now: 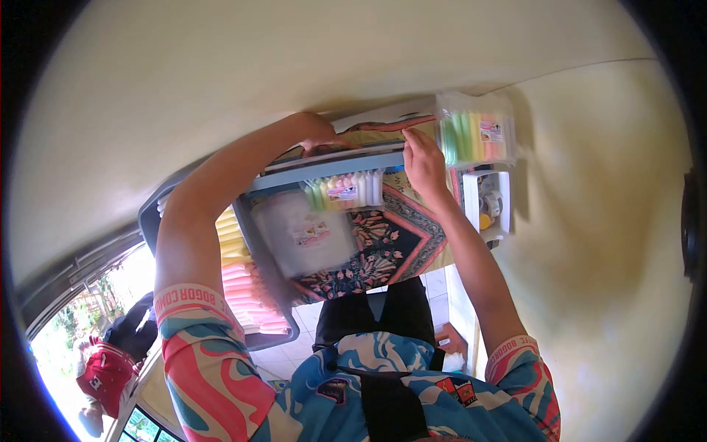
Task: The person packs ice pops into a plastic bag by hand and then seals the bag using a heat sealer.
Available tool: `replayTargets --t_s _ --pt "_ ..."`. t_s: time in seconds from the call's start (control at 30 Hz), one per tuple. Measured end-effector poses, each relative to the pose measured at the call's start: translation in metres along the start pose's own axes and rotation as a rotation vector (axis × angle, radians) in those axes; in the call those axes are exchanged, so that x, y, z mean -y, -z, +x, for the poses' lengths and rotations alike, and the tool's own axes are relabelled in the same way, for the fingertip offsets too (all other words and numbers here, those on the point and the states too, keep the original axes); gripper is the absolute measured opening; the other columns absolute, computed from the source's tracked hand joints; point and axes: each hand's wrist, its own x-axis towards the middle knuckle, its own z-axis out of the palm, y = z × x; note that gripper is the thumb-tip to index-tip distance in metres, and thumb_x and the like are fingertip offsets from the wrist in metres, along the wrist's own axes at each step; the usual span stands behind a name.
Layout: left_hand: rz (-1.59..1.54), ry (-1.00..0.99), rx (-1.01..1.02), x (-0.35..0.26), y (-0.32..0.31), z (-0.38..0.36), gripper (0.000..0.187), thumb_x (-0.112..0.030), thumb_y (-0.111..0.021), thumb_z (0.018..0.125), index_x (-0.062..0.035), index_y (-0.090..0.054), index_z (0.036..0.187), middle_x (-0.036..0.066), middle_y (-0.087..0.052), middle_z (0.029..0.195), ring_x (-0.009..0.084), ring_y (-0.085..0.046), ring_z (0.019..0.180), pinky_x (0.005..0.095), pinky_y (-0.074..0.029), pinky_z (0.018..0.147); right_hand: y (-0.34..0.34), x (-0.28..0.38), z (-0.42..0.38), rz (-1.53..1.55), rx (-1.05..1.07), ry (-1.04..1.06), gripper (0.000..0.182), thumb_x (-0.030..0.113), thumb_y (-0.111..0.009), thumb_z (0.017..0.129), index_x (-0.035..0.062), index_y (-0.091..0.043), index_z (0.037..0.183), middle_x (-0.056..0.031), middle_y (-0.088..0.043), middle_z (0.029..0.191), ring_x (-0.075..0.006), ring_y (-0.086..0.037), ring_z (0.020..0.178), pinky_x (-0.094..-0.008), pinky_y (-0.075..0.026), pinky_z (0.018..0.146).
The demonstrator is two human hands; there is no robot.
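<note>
A long grey-blue bar crosses the table in front of me. My left hand reaches over its far side, fingers stretched to the right and partly hidden. At the bar's right end is my right hand, its fingers bent and pressed together; what lies in them is too small to make out. Just on my side of the bar lies a clear pack of coloured sticks with a label. Nearer to me, a flat, clear plastic bag with a printed label rests on the patterned cloth.
To the left stands a grey crate holding rows of yellow and pink sticks. Another filled pack stands at the back right, near a white box with rolls inside. A person in red is outside at the lower left.
</note>
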Motion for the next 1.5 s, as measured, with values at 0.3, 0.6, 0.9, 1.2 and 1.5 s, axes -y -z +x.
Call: replayTargets --t_s 0.3,0.6,0.9,1.2,1.5 --pt "-0.011 0.032 -0.001 -0.005 0.003 -0.003 0.111 0.0 -0.078 0.061 -0.0412 -0.021 0.146 0.01 -0.068 0.103 0.0266 -0.064 0.085 0.0412 -0.051 0.077 -0.002 -0.001 0.0 -0.007 -0.004 0.002 0.026 0.004 -0.053 0.085 -0.0049 -0.062 0.108 -0.0199 -0.063 0.108 -0.0345 -0.062 0.097 -0.0395 -0.05 0.086" --pt "-1.103 0.236 0.105 0.003 -0.009 -0.012 0.072 0.001 -0.06 0.081 -0.0323 -0.04 0.141 0.011 -0.066 0.102 0.0208 -0.063 0.092 0.0378 -0.052 0.078 -0.005 -0.005 -0.002 -0.029 0.046 -0.018 0.029 0.008 -0.053 0.085 -0.0036 -0.061 0.11 -0.0185 -0.062 0.113 -0.0333 -0.06 0.101 -0.0406 -0.048 0.088" --pt "-0.236 0.339 -0.498 -0.055 0.013 -0.054 0.053 -0.003 -0.058 0.08 -0.0206 -0.054 0.129 0.014 -0.066 0.082 0.027 -0.066 0.08 0.0403 -0.051 0.071 -0.005 -0.004 -0.002 -0.028 0.046 -0.037 0.029 0.008 -0.054 0.084 -0.0012 -0.062 0.11 -0.0169 -0.062 0.113 -0.0333 -0.06 0.101 -0.0405 -0.048 0.088" --pt "-0.541 0.321 -1.251 -0.144 0.008 -0.096 0.021 -0.007 -0.048 0.081 -0.0079 -0.064 0.095 0.018 -0.061 0.071 0.0315 -0.061 0.071 0.042 -0.047 0.067 -0.009 -0.007 -0.003 -0.049 0.095 -0.081 0.03 0.011 -0.05 0.086 0.0009 -0.062 0.112 -0.0146 -0.062 0.115 -0.0316 -0.06 0.102 -0.04 -0.048 0.089" --pt "-1.359 0.425 -1.647 -0.246 -0.105 -0.043 0.012 -0.008 -0.055 0.086 -0.0023 -0.061 0.095 0.001 -0.054 0.078 0.0082 -0.049 0.075 0.0248 -0.042 0.058 -0.004 -0.003 -0.002 -0.047 0.06 -0.007 0.031 0.011 -0.05 0.086 -0.0011 -0.062 0.111 -0.0149 -0.063 0.115 -0.0314 -0.061 0.103 -0.0396 -0.049 0.088"
